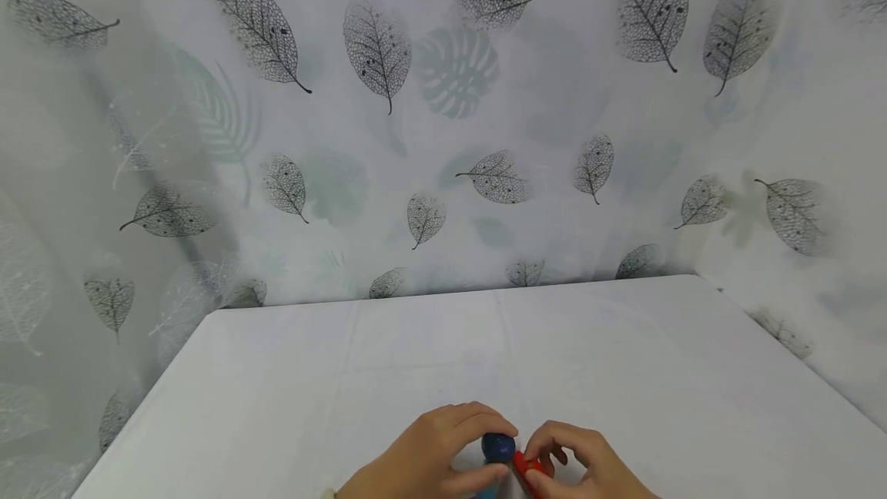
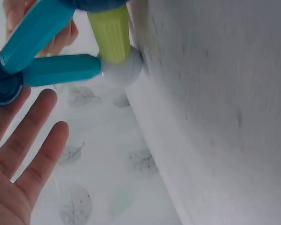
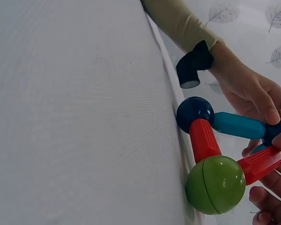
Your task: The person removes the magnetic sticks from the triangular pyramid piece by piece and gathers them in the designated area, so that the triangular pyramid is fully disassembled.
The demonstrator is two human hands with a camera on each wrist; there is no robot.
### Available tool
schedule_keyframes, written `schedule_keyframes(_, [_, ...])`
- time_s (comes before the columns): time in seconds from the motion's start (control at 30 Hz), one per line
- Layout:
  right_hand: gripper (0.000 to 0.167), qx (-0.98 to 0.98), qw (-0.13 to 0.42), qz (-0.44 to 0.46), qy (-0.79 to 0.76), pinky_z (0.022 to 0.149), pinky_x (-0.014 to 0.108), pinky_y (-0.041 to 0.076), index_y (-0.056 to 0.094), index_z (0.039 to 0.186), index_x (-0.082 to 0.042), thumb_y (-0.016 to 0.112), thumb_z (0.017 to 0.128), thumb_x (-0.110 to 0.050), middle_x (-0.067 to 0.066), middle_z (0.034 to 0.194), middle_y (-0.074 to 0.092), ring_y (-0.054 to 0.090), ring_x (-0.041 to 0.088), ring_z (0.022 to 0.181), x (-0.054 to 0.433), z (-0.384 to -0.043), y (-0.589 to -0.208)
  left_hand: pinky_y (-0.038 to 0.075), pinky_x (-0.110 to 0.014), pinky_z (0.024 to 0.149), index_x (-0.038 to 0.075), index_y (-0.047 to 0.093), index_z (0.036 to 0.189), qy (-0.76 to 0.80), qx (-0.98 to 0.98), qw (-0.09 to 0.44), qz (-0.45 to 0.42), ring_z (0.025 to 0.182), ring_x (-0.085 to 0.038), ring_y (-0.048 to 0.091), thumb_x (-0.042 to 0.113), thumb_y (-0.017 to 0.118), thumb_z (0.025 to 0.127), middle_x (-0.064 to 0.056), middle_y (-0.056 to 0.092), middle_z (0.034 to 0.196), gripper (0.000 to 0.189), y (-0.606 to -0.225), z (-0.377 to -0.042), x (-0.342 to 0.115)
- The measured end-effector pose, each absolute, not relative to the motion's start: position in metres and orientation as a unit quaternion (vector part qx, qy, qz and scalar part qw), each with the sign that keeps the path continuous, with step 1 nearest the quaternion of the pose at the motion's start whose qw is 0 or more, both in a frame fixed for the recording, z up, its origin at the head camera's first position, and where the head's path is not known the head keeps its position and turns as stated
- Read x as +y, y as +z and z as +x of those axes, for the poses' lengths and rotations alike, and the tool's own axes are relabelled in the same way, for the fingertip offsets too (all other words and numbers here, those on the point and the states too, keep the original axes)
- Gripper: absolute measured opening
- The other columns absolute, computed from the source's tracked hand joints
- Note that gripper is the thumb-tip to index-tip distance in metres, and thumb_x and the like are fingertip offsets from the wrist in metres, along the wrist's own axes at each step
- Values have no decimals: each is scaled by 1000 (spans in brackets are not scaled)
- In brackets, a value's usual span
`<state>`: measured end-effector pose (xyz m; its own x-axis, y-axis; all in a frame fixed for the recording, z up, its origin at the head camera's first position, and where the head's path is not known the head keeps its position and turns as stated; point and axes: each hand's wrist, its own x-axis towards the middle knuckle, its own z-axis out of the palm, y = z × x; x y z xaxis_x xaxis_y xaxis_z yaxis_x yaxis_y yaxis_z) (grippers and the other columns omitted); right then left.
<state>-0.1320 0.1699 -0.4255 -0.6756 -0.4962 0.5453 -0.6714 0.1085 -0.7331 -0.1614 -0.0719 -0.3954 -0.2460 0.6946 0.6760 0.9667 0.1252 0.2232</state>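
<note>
Location: the assembly of balls and rods sits at the six o'clock edge of the white table (image 1: 277, 391) as seen from the head, between the two hands.

Left hand (image 1: 430, 449): thumb and fingertips hold a dark blue ball (image 1: 498, 447) in a narrow grip; the left wrist view shows its remaining fingers spread wide, clear of the ball. Right hand (image 1: 599, 460), at three o'clock to the ball: finger and thumb pinch a red rod (image 3: 261, 164) closely.

Right wrist view: that rod runs from a green ball (image 3: 216, 185), between seven and eight o'clock of the held ball. A teal rod (image 3: 239, 125) leads to a second dark blue ball (image 3: 195, 115) just past nine; a second red rod (image 3: 205, 140) links it to the green one. Left wrist view: a lower teal rod (image 2: 61, 70) reaches a pale ball (image 2: 122, 68) near three o'clock — a yellow-green rod (image 2: 110, 35) rises from it.

Assessment: the step in hand appears to be seating the pinched rod against the held ball. Whether the joint is made cannot be told; fingers cover it. The next move calls for steadying the ball — then bringing the rod end squarely home without twisting the other joints.
</note>
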Motion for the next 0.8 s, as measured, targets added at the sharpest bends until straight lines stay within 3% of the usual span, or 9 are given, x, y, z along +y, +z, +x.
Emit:
schedule_keyframes(0.2, [28,-731,85,424,528,54,21,44,62,100,-9,66,82,12,1,79,61,54,9,67,174,-136,-427,48,-13,88,13,57,120,-342,-727,157,-574,103,-1,58,18,69,92,3,58,117,32,-388,-168,-85])
schedule_keyframes(0.43, [24,-736,40,411,536,55,22,47,63,103,-6,62,86,10,2,84,64,56,8,70,177,-136,-423,49,-15,88,13,60,117,-335,-740,125,-570,101,-2,58,19,71,90,4,60,113,29,-380,-175,-100])
schedule_keyframes(0.8, [20,-738,3,395,547,61,25,54,64,107,-6,60,90,6,4,89,65,59,9,73,179,-134,-422,53,-24,84,11,62,113,-351,-764,11,-541,93,-3,57,18,71,91,3,64,105,25,-381,-188,-122])
